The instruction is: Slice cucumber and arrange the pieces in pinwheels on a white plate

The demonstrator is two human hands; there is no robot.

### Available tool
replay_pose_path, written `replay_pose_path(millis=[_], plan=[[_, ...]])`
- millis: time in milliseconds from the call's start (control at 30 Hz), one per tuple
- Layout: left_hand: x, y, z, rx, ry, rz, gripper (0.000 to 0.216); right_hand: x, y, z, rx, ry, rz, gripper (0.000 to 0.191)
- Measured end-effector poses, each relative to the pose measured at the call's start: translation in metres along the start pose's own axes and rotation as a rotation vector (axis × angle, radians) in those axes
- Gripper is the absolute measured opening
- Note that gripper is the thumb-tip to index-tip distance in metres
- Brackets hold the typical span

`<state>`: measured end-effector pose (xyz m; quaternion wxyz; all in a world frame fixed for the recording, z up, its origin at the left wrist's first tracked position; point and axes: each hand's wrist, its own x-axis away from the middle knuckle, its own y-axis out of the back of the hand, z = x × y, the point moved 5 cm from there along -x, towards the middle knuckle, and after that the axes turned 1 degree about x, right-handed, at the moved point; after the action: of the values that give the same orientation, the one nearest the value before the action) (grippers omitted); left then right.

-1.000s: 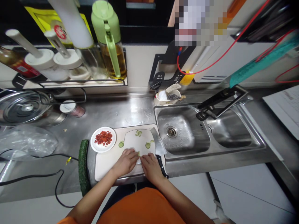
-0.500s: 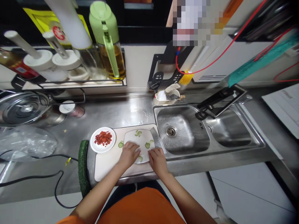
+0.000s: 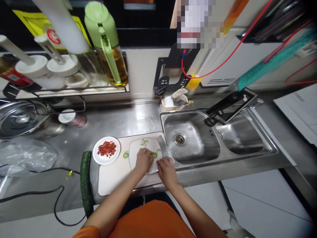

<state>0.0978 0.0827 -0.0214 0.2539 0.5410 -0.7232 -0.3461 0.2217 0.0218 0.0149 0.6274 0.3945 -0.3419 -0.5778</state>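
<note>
We see white square plate [image 3: 135, 149], thin pale-green cucumber slices [image 3: 144, 142] scattered; left hand [image 3: 143, 161] laid open atop, right hand [image 3: 166, 170] beside, grip unclear.

Carrier: s/s counter [image 3: 138, 120], full width, w/ double sink [image 3: 218, 162] sunk in R of ctr. Directly on it, as I log it L to R:
- steel lid [image 3: 19, 117], far L, at back
- clear plastic bag [image 3: 24, 157], in front of lid
- black cable [image 3: 37, 193], looping along front edge
- small can [image 3: 71, 118], on its side, white end showing
- wire rack [image 3: 81, 88], against back wall
- yellow scrap [image 3: 68, 173], nr cable
- cucumber [image 3: 85, 181], whole, dark green, just beside board's L edge
- round white plate [image 3: 106, 150] w/ red bits, at board's back L corner; can't tell if rim overlaps
- white cutting board [image 3: 114, 180], front edge, just L of sink
- small dish [image 3: 173, 102], behind sink
- paper sheets [image 3: 299, 112], far R
</note>
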Motion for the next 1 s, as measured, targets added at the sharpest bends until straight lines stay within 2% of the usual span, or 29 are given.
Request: replay_pose_path(millis=[400,567,633,700,800,867,933,1000], plan=[[-0.003,-0.001,-0.008,0.162,-0.021,0.134,0.010,-0.020,0.004,-0.010,-0.077,0.017,-0.038,0.027],[-0.003,0.008,-0.013,0.282,0.026,0.127,0.009,-0.028,0.004,-0.013,-0.170,0.008,-0.011,0.021],[-0.003,0.012,-0.009,0.366,0.146,0.109,0.009,-0.030,0.006,-0.016,-0.248,-0.045,-0.029,0.020],[-0.002,0.014,-0.004,0.508,0.345,0.122,0.008,-0.031,0.009,-0.021,-0.348,-0.151,-0.050,0.017],[0.004,0.007,0.001,0.803,0.712,0.262,0.018,-0.031,0.009,-0.028,-0.558,-0.341,-0.015,0.016],[0.007,0.001,-0.003,0.984,0.893,0.384,0.027,-0.032,0.009,-0.028,-0.691,-0.414,0.034,0.017],[0.007,-0.003,-0.007,1.113,0.968,0.444,0.032,-0.034,0.011,-0.026,-0.767,-0.427,0.068,0.017],[0.004,-0.005,-0.010,1.186,0.979,0.438,0.034,-0.035,0.013,-0.024,-0.804,-0.415,0.084,0.017]])
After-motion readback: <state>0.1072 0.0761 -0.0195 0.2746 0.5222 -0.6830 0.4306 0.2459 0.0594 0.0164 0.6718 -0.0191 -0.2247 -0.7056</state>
